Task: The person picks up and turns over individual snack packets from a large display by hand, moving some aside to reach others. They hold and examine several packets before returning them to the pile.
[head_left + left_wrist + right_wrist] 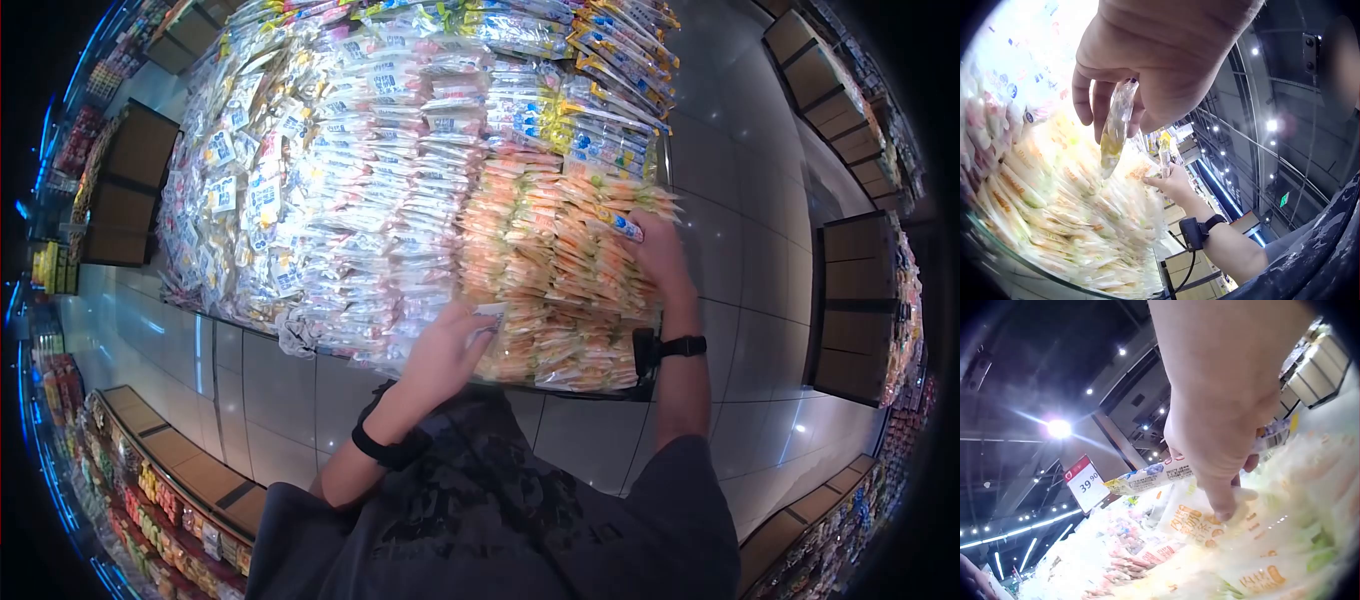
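My left hand (440, 352) is over the near edge of the heap, pinching a small clear packet (1118, 128) between thumb and fingers. It hangs above rows of orange-printed snack packets (540, 240). On the heap's right side, my right hand (662, 250) grips a long, slim blue-and-yellow packet (1154, 477). In the right wrist view a fingertip reaches down to an orange-printed packet (1194, 522) below it. White packets with blue print (390, 85) lie in rows left of the orange ones.
More blue-and-yellow long packets (630, 60) lie at the far right of the heap. A price sign (1087, 483) reading 39.90 stands behind it. Tiled floor (740, 230) surrounds the display, with brown stands (858, 300) to the right and stocked shelves (170, 490) at lower left.
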The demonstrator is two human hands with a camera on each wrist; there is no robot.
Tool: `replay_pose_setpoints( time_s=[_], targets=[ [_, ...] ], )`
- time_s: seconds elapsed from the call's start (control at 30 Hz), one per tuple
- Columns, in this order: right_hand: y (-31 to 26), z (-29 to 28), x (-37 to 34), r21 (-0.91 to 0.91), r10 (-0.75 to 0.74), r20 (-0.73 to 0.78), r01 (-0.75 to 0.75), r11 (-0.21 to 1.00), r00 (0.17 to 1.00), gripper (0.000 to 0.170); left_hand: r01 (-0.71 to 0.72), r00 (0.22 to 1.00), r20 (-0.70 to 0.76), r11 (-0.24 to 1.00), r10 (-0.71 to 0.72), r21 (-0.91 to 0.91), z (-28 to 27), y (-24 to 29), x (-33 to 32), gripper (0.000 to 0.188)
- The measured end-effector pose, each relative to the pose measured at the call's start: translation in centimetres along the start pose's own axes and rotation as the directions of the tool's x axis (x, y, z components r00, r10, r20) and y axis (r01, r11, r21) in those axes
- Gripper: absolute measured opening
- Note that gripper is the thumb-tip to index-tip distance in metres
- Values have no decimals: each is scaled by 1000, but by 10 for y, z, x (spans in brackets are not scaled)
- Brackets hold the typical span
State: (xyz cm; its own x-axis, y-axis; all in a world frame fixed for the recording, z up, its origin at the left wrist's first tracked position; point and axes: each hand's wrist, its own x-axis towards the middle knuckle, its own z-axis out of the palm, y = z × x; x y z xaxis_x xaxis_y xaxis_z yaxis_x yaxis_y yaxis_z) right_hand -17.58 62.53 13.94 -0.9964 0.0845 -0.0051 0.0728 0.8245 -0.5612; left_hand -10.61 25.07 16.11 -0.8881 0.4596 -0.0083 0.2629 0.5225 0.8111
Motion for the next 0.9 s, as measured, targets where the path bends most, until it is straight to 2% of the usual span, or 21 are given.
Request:
replay_pose_setpoints(
  time_s=[0.1, 0.17, 0.27, 0.3, 0.37, 0.5, 0.57, 0.67, 0.77, 0.83, 0.9],
  targets=[
    [8, 11, 5, -94, 22, -40, -26, 995, 999, 28, -23, 999, -21, 1000, 24, 16, 1, -3, -1, 22],
    [13, 16, 4, -247, -12, -94, -12, 969, 996, 29, -50, 997, -52, 999, 51, 21, 1, -5, -3, 21],
    [30, 24, -2, -305, 6, -110, -40, 951, 994, 28, 2, 999, -53, 1000, -1, 13, -5, -2, -4, 21],
    [28, 21, -2, -309, 3, -109, -37, 950, 994, 28, -2, 998, -60, 1000, 3, 10, -6, -4, -5, 20],
    [23, 14, -1, -102, 77, -54, -82, 991, 996, 25, -2, 997, -71, 1000, 2, 8, -7, -5, -7, 20],
    [16, 3, 1, -128, 3, -21, -6, 992, 1000, 25, 10, 998, -57, 1000, -11, -21, -12, -2, -7, 20],
    [10, -1, -4, -170, 101, -6, -101, 980, 995, 22, 11, 999, -52, 1000, -13, -27, -11, -3, -8, 20],
    [24, 3, -10, -230, 173, -31, -175, 957, 984, 19, -22, 996, -82, 998, 18, -55, -8, -6, -8, 19],
    [41, 17, -8, -268, 113, -33, -118, 956, 993, 17, -46, 995, -92, 997, 40, -68, -9, -6, -7, 19],
    [27, 21, -5, -254, 152, -40, -157, 954, 988, 16, 81, 996, 26, 995, -80, -53, -12, 1, -8, 19],
    [25, 18, -6, -238, 192, -48, -198, 951, 980, 16, 75, 997, 34, 994, -73, -82, -11, 6, -8, 20]
  ],
)
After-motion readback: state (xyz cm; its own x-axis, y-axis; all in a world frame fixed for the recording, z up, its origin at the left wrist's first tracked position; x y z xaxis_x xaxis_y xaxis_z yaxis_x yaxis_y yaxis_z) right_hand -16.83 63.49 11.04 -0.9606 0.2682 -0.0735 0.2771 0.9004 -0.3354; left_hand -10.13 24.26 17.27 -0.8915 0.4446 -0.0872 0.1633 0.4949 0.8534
